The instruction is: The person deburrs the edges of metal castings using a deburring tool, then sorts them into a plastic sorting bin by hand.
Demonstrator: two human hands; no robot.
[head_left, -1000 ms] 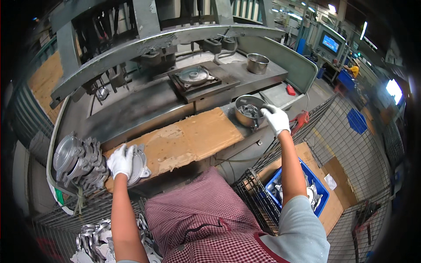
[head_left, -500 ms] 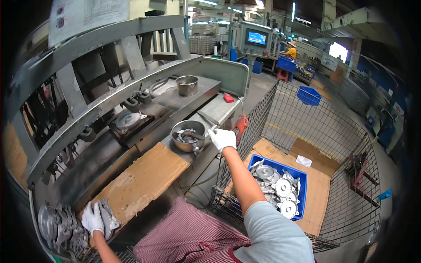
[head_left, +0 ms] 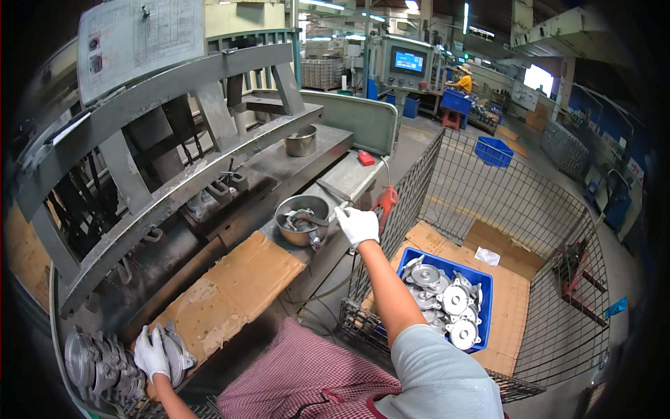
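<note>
My left hand (head_left: 151, 353), in a white glove, grips the edge of a round silver metal casting (head_left: 177, 355) on the near end of the brown cardboard sheet (head_left: 223, 286). Beside it, several similar castings (head_left: 87, 359) stand in a stack at the lower left. My right hand (head_left: 359, 225), also gloved, is closed at the machine's front edge, just right of a steel bowl (head_left: 287, 222). What its fingers hold or press, if anything, is hidden. The bowl contains metal bits and a dark handle. Before me stands a grey machine with a heavy slatted frame (head_left: 188, 87).
To the right, a wire cage (head_left: 516, 167) holds a blue bin (head_left: 486, 300) full of castings on cardboard. A red air gun (head_left: 385, 201) hangs by the cage. A steel pot (head_left: 301, 141) and a control screen (head_left: 407, 61) are farther back. A co-worker (head_left: 463, 80) is in the distance.
The machine's slatted frame has come down, and the casting seen under it before is now mostly hidden. Both my hands stay in nearly the same places; the view has shifted slightly.
</note>
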